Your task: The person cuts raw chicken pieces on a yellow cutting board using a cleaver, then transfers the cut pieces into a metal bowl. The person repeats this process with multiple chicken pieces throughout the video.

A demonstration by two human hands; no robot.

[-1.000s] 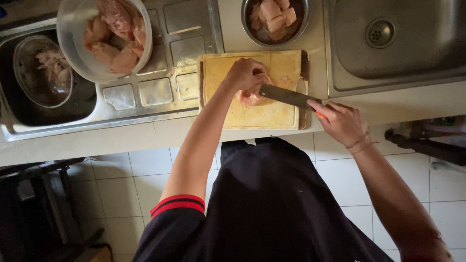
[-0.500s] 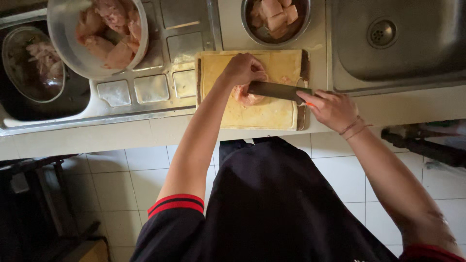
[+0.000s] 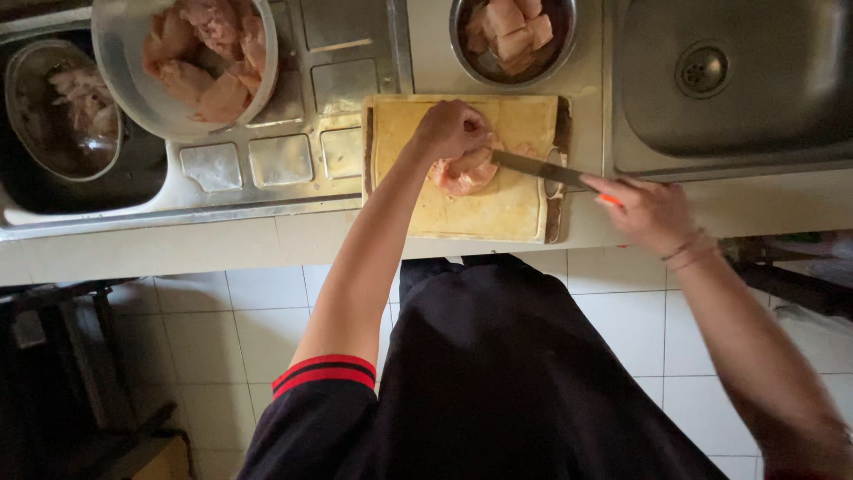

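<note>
A raw chicken piece (image 3: 464, 174) is held down near the middle of a yellow cutting board (image 3: 498, 213), which is set on the counter between two steel sinks; bare board is left toward its near edge, and that edge sits close to the counter lip. The left hand (image 3: 449, 132) is pressed over the piece with fingers curled, so its far part is hidden. A knife (image 3: 542, 169) is gripped firmly by the right hand (image 3: 649, 212); the handle is mostly covered, only an orange tip being seen. The blade's long axis runs roughly left-right, tip toward the meat and touching it. A bowl of cut pieces (image 3: 513, 34) is cropped at the top edge, as is a large bowl of raw chicken (image 3: 191, 62).
</note>
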